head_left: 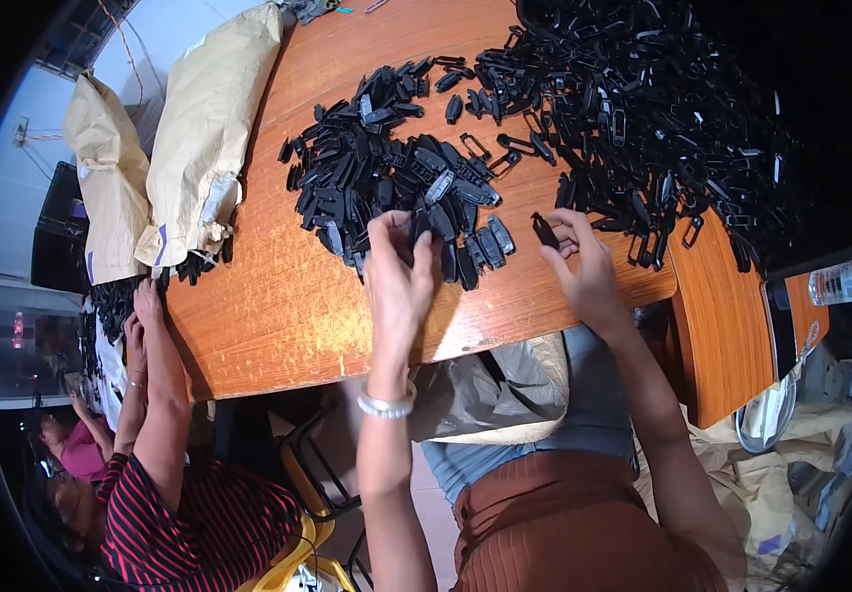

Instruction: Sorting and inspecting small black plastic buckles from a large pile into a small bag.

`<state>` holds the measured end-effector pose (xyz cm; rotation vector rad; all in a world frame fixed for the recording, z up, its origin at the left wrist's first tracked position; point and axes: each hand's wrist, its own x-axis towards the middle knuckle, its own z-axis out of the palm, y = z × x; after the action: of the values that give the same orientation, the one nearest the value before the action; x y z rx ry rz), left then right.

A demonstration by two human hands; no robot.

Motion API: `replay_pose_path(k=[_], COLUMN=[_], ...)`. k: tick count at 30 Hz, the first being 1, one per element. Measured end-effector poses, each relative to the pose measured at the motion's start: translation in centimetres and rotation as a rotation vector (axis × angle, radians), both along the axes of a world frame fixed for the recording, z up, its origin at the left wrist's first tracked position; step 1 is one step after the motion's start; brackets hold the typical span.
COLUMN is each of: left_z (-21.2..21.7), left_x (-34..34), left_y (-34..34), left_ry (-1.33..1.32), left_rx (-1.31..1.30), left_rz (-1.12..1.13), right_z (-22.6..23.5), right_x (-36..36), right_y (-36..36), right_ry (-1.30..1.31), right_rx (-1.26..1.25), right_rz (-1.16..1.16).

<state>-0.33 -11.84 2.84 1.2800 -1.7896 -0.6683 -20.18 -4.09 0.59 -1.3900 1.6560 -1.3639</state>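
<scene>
My left hand point(399, 278) is at the near edge of a heap of black plastic parts point(342, 163) on the wooden table. Its thumb and fingers close around a dark plastic part point(420, 227), partly hidden by the fingers. Between the thumb and fingertips of my right hand point(584, 271) is a small black plastic piece point(544, 231), raised just off the table. Several loose parts point(490, 242) lie between the hands. A much larger pile of black plastic pieces point(672, 109), many shaped like open frames, spreads beyond my right hand.
Two brown paper sacks point(214, 118) lean at the left of the table point(258, 316). A co-worker in a striped top point(209, 523) reaches toward parts below them. A sack with a grey lining point(490, 395) sits open at my lap. More brown paper point(781, 483) lies at lower right.
</scene>
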Motion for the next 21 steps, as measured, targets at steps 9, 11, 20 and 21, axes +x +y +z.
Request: replay_pose_path(k=[9, 11, 20, 21], left_z=[0.8, 0.9, 2.3, 2.5], left_x=[0.0, 0.4, 0.1, 0.2], left_y=[7.7, 8.0, 8.7, 8.7], left_ry=[0.376, 0.283, 0.130, 0.113], left_rx=[0.471, 0.409, 0.113, 0.127], left_rz=[-0.351, -0.356, -0.335, -0.336], right_z=[3.0, 3.5, 3.5, 3.4], right_x=[1.2, 1.4, 1.6, 1.7], right_y=[3.3, 3.6, 4.1, 4.2], right_ry=[-0.035, -0.073, 0.257, 0.335], right_rx=[-0.208, -0.210, -0.342, -0.390], right_rz=[0.400, 0.425, 0.429, 0.419])
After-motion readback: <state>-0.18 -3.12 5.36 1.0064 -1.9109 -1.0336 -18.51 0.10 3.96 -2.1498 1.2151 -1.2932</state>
